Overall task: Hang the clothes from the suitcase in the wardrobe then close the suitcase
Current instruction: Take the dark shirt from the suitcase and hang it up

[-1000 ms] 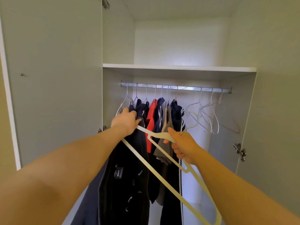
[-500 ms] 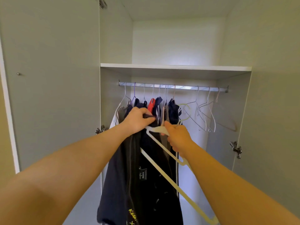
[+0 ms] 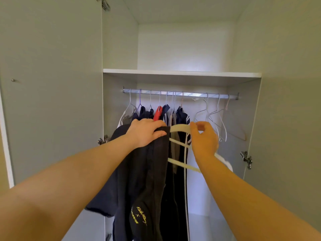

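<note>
Gripping the top edge of a dark garment [image 3: 144, 171] with the left hand [image 3: 147, 132], curled over the cloth from above. Hanging from that hand toward 6 o'clock, with yellow lettering low on the black front and a navy fold spilling out toward 8 o'clock. Pinching the upper arm of a cream hanger [image 3: 179, 127] with the right hand [image 3: 204, 138], with thumb and forefinger closed narrowly on the plastic, near the left hand at its 3 o'clock. Emerging from the garment's edge at 9 o'clock of the right hand, passing behind that wrist, ending toward 5 o'clock, with two lower bars bare just at 3 o'clock of the cloth. Cannot tell how far the hanger's hidden end reaches inside the garment.

Held up in front of an open wardrobe [image 3: 119, 49], just below its rail [image 3: 191, 94]. Loaded on the rail's 9 o'clock half with a tight row of hung clothes [image 3: 181, 114]: pale, navy, a red piece [image 3: 158, 113], grey, striped navy. Loaded on the 3 o'clock half with bare wire hangers [image 3: 218, 115], apart from that row and just behind the right hand. Capped by a white shelf [image 3: 182, 73] at 12 o'clock of the rail. Flanked by the left door [image 3: 52, 84] at 9 o'clock and the right door [image 3: 286, 101] at 3 o'clock, both swung open, with metal hinges [image 3: 246, 159] on their inner edges.
</note>
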The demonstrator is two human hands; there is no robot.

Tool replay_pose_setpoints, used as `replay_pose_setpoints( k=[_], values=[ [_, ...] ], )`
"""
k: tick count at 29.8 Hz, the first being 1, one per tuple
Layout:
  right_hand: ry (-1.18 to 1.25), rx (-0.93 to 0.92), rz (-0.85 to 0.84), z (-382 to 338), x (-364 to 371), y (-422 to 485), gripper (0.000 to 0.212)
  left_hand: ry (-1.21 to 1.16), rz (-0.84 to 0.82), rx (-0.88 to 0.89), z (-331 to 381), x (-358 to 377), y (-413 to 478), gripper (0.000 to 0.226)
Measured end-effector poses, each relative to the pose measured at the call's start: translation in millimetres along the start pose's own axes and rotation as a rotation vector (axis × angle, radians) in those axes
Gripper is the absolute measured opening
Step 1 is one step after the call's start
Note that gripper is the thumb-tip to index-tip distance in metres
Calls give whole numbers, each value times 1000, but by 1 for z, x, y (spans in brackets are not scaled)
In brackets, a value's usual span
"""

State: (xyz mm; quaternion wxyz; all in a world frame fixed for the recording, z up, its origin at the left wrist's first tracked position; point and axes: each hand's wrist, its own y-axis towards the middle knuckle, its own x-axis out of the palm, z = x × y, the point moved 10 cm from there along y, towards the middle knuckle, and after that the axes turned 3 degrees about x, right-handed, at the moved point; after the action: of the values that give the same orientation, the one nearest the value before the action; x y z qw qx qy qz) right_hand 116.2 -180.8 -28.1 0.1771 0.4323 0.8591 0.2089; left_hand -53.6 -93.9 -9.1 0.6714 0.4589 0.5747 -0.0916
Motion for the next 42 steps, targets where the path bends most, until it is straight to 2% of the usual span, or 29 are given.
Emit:
replay_pose_setpoints(
  k=[1,2,5,8,11,15,18,20,25,34,40,42],
  values=[
    [-36,-31,36,-3,-4,-2,14,-22,36,-51,-6,-1,0,36],
    [-32,-54,2,-4,0,-4,12,-43,63,-103,-13,-3,0,36],
    [14,-14,-328,4,40,-26,9,-76,100,-222,-26,-6,-1,37],
    [-5,104,-595,26,77,-49,30,-117,128,-285,-32,-12,-3,37],
    [-43,190,-819,45,100,-70,34,-217,185,-355,-42,-20,-7,34],
    [-222,269,-1017,81,103,-90,40,-430,311,-443,-70,-30,-15,32],
    [-510,315,-1104,124,91,-94,44,-512,371,-480,-90,-37,-24,29],
    [-731,332,-1081,147,76,-87,44,-522,388,-475,-96,-43,-29,29],
    [-896,298,-681,164,46,-29,30,-402,293,-431,-101,-44,-37,34],
    [-692,125,-341,100,11,8,40,-104,106,-352,-96,-36,-48,35],
    [-518,56,-251,73,-4,13,30,113,-106,-182,-79,-11,-53,30],
    [-416,17,-263,59,-3,10,31,162,-141,-188,-76,0,-54,30]
  ],
)
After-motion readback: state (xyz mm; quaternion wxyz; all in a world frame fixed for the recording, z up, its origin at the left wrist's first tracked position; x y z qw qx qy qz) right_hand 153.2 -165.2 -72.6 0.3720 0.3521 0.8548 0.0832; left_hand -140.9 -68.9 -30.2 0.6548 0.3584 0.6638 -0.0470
